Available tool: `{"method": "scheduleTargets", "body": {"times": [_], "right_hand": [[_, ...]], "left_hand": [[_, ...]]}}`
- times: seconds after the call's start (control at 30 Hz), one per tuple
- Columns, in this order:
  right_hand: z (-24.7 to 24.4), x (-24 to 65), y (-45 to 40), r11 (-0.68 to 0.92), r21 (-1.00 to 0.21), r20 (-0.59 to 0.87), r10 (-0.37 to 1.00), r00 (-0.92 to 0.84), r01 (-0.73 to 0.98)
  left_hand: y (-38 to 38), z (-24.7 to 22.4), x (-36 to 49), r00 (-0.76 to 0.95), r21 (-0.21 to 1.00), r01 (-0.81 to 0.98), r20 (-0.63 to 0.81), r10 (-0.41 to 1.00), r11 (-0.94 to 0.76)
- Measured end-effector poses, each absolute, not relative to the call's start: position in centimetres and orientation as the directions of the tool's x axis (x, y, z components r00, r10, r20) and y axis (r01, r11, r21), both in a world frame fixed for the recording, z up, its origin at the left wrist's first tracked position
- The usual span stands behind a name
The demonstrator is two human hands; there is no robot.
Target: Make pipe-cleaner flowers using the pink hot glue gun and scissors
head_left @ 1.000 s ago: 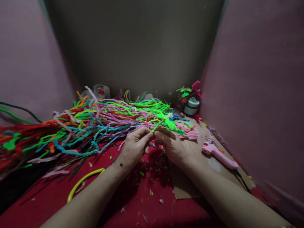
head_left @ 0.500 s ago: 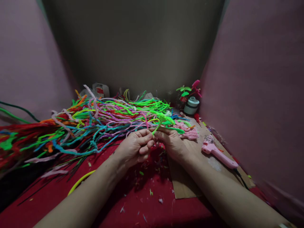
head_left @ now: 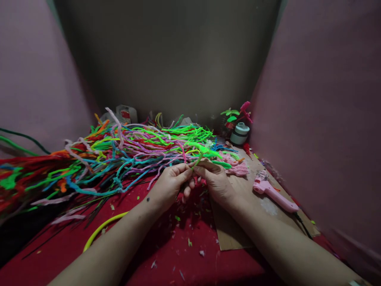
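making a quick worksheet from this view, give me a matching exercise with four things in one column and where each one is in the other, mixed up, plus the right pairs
Things
1. pink glue gun
2. left hand
3. lidded jar
4. yellow tube

Places
A. partly hidden behind the left forearm
B. at the back right, below the bright pink flower
C. on the cardboard, to the right of both hands
D. at the green stem, beside the right hand

Pairs: 1-C, 2-D, 3-B, 4-A
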State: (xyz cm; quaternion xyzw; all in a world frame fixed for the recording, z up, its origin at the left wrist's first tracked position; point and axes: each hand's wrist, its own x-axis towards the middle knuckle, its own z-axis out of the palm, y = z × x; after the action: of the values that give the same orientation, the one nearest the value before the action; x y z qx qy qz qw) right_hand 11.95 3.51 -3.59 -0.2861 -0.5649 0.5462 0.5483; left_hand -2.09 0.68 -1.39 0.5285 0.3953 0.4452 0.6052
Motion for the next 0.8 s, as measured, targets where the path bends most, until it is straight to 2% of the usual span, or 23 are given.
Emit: {"method": "scheduleTargets", "body": {"times": [0.17, 0.33, 0.6, 0.8], "right_hand": [[-2.7, 11.8, 2.8, 0.376, -0.903, 0.408, 0.902, -0.143, -0.208], [-2.2, 11.4, 2.2, 0.342, -0.931, 0.358, 0.924, -0.132, -0.129], [-2.8, 11.1, 2.0, 0.444, -0.883, 0.458, 0.886, -0.068, -0.151], [-2.8, 10.9, 2.1, 0.455, -0.867, 0.471, 0.881, -0.038, -0.203]], "left_hand": [[0.4, -0.9, -1.6, 0.170, 0.989, 0.030, 0.137, 0.976, -0.144], [0.5, -1.1, -1.6, 0.043, 0.970, 0.113, 0.211, 0.977, -0.214], [0.5, -1.0, -1.6, 0.011, 0.962, 0.030, 0.270, 0.963, -0.270], [0.4, -1.2, -1.7, -0.006, 0.971, 0.025, 0.240, 0.971, -0.240]]}}
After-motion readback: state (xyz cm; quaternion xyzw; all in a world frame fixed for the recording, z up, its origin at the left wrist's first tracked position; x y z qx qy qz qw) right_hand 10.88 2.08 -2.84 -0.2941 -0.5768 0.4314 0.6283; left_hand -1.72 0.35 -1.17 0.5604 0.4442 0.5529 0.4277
